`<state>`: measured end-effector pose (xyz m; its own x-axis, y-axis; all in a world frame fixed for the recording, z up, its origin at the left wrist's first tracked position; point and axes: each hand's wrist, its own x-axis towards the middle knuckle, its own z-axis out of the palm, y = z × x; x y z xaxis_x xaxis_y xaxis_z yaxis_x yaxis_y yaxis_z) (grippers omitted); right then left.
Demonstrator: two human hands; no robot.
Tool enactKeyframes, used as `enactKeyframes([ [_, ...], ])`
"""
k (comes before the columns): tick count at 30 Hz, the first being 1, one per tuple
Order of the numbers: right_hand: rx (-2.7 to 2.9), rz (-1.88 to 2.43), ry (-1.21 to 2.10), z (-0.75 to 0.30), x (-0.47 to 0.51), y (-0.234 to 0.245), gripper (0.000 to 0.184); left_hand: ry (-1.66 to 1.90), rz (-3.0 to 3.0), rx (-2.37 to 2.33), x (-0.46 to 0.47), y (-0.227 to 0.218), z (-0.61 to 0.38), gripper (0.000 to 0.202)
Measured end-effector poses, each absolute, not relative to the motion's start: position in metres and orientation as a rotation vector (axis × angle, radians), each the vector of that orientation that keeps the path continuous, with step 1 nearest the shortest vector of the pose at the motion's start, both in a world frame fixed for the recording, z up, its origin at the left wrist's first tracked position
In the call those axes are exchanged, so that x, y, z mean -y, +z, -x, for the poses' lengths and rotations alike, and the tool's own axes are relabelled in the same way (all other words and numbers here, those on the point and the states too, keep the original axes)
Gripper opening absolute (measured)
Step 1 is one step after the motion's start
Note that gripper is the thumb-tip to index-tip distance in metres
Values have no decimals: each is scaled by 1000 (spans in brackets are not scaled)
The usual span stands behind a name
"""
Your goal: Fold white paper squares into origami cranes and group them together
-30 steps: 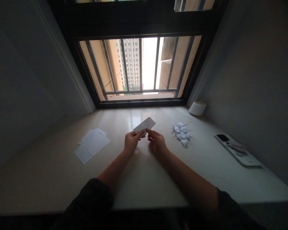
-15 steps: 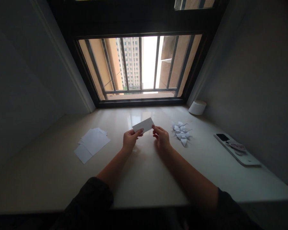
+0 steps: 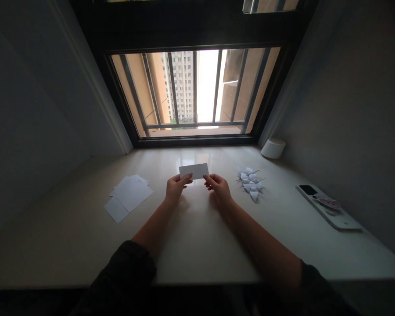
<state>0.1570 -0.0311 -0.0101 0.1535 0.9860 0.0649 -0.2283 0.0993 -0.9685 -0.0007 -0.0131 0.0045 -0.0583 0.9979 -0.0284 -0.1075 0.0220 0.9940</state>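
Note:
A white rectangle of paper (image 3: 195, 170), which looks folded, is held up over the sill between both hands. My left hand (image 3: 175, 188) pinches its lower left part, thumb on the near face. At the lower right corner my right hand (image 3: 220, 188) grips it between thumb and fingers. To the left lies a loose pile of white paper sheets (image 3: 133, 193), flat on the surface. Several small folded paper pieces with thin pointed ends (image 3: 251, 182) sit in a cluster to the right of my right hand.
The pale, glossy window sill (image 3: 204, 250) carries everything. A phone (image 3: 329, 208) lies face down at the right, by the wall. A white round object (image 3: 273, 148) stands in the back right corner. Behind is a dark-framed window (image 3: 194, 141) with bars outside.
The paper has turned from a slant to nearly level, its right end coming down. My right hand has shifted slightly left and now pinches the lower right corner. The view has shifted a little.

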Motion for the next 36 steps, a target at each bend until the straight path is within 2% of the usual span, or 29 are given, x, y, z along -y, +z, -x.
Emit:
enactKeyframes([
  [7, 1312, 1106, 1240, -150, 32, -20, 33, 1358, -1014, -1121, 11, 5, 1, 34],
  [16, 1117, 1145, 1126, -148, 35, -18, 40, 1203, -1183, -1071, 18, -2, -7, 35],
  [22, 1126, 1149, 1137, -145, 37, -15, 38, 1256, -1143, -1122, 20, -2, -8, 33],
  [36, 1250, 1172, 1139, -138, 42, -20, 33, 1415, -793, -1173, 8, 8, 3, 42],
])
